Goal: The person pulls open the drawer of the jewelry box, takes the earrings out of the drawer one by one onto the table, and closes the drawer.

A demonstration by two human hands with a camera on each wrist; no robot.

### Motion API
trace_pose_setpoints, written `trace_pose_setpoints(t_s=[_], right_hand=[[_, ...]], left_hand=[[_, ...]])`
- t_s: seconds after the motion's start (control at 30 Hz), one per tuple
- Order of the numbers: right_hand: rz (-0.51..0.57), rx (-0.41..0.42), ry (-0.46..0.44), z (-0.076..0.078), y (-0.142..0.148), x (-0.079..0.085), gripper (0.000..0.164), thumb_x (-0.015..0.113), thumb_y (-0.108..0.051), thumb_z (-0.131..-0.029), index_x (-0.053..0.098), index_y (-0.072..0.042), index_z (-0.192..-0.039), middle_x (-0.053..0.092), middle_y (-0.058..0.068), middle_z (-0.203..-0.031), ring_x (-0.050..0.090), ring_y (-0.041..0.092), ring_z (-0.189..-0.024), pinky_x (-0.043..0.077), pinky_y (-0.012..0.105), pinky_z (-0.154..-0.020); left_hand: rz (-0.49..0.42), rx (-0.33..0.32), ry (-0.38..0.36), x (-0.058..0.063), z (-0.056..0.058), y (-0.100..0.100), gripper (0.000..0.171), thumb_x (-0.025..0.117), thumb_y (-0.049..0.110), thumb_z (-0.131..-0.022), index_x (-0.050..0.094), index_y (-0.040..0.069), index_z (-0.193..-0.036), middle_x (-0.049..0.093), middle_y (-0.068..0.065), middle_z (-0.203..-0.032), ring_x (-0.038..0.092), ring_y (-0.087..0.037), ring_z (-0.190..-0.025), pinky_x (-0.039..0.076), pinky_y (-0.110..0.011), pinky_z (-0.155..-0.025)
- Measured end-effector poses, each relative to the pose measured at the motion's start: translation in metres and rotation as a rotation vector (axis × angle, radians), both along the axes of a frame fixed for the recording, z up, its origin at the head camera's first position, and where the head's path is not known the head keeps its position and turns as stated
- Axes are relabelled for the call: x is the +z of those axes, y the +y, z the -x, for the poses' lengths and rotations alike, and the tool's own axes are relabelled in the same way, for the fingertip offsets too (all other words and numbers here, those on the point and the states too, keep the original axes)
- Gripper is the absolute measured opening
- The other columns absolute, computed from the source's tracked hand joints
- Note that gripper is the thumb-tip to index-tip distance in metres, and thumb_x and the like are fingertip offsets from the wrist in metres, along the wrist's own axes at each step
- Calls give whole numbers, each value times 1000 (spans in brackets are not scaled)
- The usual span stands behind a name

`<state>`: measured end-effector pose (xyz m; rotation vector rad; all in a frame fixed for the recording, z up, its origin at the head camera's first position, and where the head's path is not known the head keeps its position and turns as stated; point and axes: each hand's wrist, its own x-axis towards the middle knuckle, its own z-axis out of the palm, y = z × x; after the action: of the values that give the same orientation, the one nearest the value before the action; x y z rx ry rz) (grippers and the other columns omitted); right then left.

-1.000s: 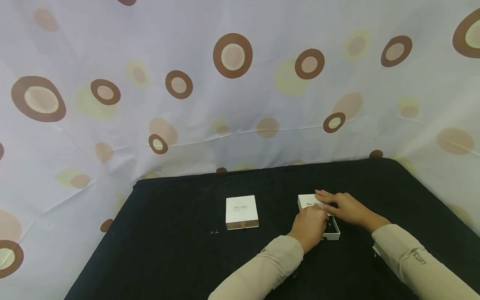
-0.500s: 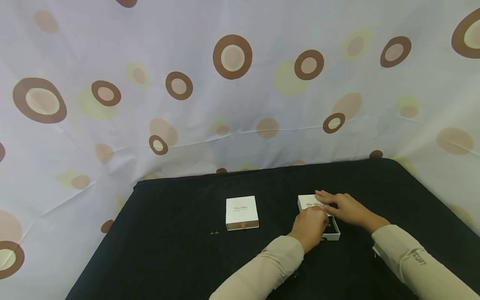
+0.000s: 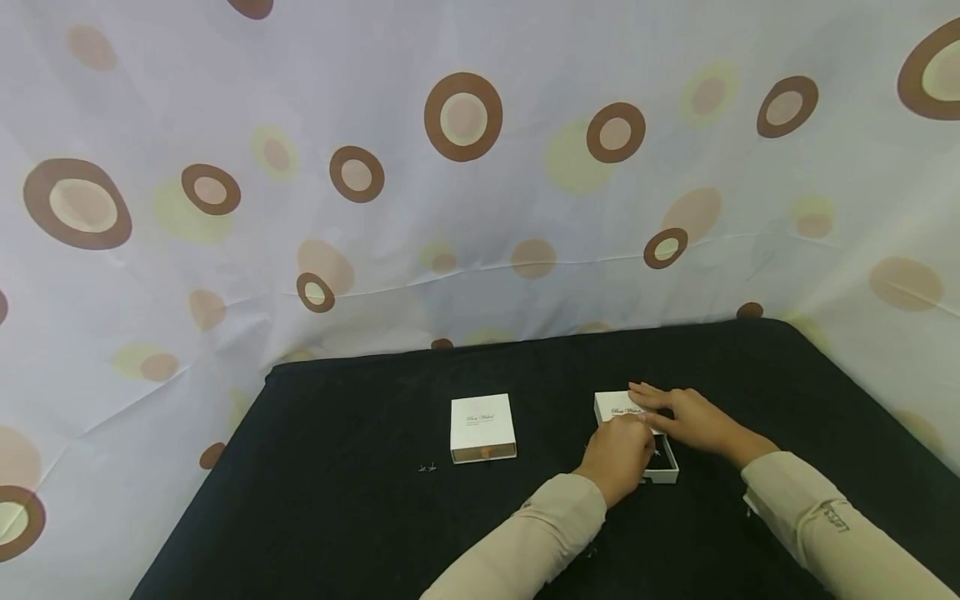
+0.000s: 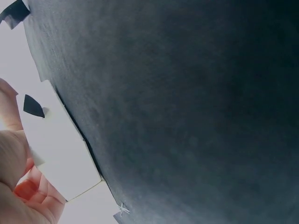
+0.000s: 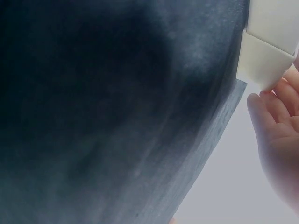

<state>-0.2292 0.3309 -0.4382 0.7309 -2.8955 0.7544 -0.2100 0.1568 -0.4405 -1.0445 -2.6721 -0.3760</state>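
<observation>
A white slide-out jewellery box (image 3: 609, 403) with script on its lid stands right of centre, its drawer (image 3: 662, 477) partly pulled out toward me. One small star-shaped earring (image 3: 657, 452) shows in the dark insert of the drawer. My left hand (image 3: 619, 454) curls over the left side of this box; the left wrist view has its fingers (image 4: 39, 193) bent against the white side. My right hand (image 3: 697, 421) rests on the lid with fairly straight fingers, the thumb close to my left hand. Its fingertips touch the box side in the right wrist view.
A second white box (image 3: 482, 421), closed, lies on the black cloth (image 3: 345, 517) to the left. Beside it is a pair of star-shaped earrings (image 3: 427, 468). Small silvery pieces (image 3: 590, 552) lie near my left sleeve. A patterned curtain (image 3: 420, 217) hangs behind the table.
Both hands keep their places on the box. Only a slight shift of the whole head view shows.
</observation>
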Motion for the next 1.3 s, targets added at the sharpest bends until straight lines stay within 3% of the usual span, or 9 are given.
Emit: trace_pose_setpoints(t_s=[0.23, 0.43, 0.77, 0.93, 1.3], right_hand=[[4, 3, -1, 0, 0, -1, 45, 60, -17, -95, 51, 4, -133, 42, 23, -142, 47, 43, -124, 42, 57, -96], [0, 4, 1, 2, 1, -3, 44, 60, -17, -94, 51, 4, -133, 42, 23, -142, 48, 43, -123, 43, 56, -95], [1, 10, 14, 3, 1, -2, 44, 59, -20, -95, 52, 3, -132, 43, 22, -142, 48, 42, -123, 43, 57, -96], [3, 14, 11, 2, 0, -1, 46, 59, -23, -96, 52, 4, -132, 43, 23, -142, 48, 43, -123, 43, 56, -95], [-4, 9, 10, 2, -1, -2, 48, 58, -25, -96, 51, 5, -133, 41, 24, -142, 48, 44, -123, 41, 58, -96]], left_hand=[[-17, 23, -39, 1, -1, -2, 6, 71, 20, -87, 76, 24, -85, 66, 14, -85, 59, 4, -75, 46, -9, -61], [-21, 24, -50, 2, -2, -2, 13, 71, 19, -88, 75, 24, -77, 64, 15, -80, 54, 6, -68, 42, -9, -56], [33, 43, 5, 1, 0, 0, 18, 71, 20, -87, 73, 26, -70, 63, 14, -78, 56, 3, -68, 43, -11, -54], [32, 22, 24, -1, -1, -1, 24, 71, 17, -86, 69, 24, -64, 60, 12, -75, 53, 2, -64, 41, -11, -51], [41, -5, 11, 0, 0, -2, 21, 70, 18, -88, 69, 23, -67, 59, 12, -77, 52, 3, -66, 40, -10, -52]])
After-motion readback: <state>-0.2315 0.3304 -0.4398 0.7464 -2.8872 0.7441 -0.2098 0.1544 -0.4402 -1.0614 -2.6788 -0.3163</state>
